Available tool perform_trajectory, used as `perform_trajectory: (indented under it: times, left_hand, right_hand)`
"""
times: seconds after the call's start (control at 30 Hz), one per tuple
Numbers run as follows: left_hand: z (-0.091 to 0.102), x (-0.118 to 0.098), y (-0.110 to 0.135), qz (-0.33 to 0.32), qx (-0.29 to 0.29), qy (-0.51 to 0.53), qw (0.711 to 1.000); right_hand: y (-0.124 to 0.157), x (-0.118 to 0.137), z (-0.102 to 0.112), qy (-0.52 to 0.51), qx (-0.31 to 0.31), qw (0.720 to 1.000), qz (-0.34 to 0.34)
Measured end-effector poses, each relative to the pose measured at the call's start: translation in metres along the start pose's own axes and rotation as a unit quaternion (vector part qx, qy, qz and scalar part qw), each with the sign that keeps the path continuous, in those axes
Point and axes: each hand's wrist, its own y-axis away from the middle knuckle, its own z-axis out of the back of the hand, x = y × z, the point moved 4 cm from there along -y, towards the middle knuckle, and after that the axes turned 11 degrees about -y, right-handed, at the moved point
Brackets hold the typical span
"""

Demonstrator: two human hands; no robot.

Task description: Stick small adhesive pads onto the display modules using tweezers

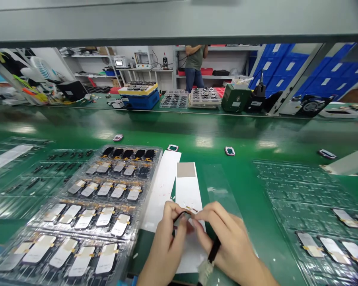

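2 bare hands: left hand (164, 248), right hand (226, 242), closed fingertips pinching a thin black-rimmed component (181, 217) above a white paper strip (188, 190); seemingly light, fragile, best held by its edges.

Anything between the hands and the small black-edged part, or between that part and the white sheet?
Nothing visible: the left hand and right hand touch the black-edged part directly, and nothing shows between it and the white sheet, though the hands hide some of that.
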Motion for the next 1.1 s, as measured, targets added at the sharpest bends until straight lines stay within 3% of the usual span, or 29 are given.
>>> perform_trajectory:
  times: [0.13,0.37,0.8,0.93,1.1]
  left_hand:
    - [-0.003,0.013,-0.006,0.015,0.036,0.047,0.998]
    - [-0.002,0.016,-0.005,-0.007,0.052,0.027,0.998]
    - [0.006,0.004,-0.004,-0.074,0.0,-0.053,0.996]
    - [0.005,0.008,-0.003,-0.036,0.002,-0.014,0.999]
    - [0.003,0.014,0.0,0.004,0.024,0.076,0.997]
  right_hand:
    - [0.002,-0.009,-0.007,0.017,0.009,1.0,-0.02]
    - [0.003,-0.008,-0.015,0.079,0.0,0.997,0.023]
    - [0.004,-0.004,-0.021,0.08,-0.01,0.997,0.016]
    - [0.002,-0.016,-0.013,-0.029,-0.041,0.995,-0.091]
    - [0.001,-0.04,-0.004,-0.188,-0.068,0.944,-0.263]
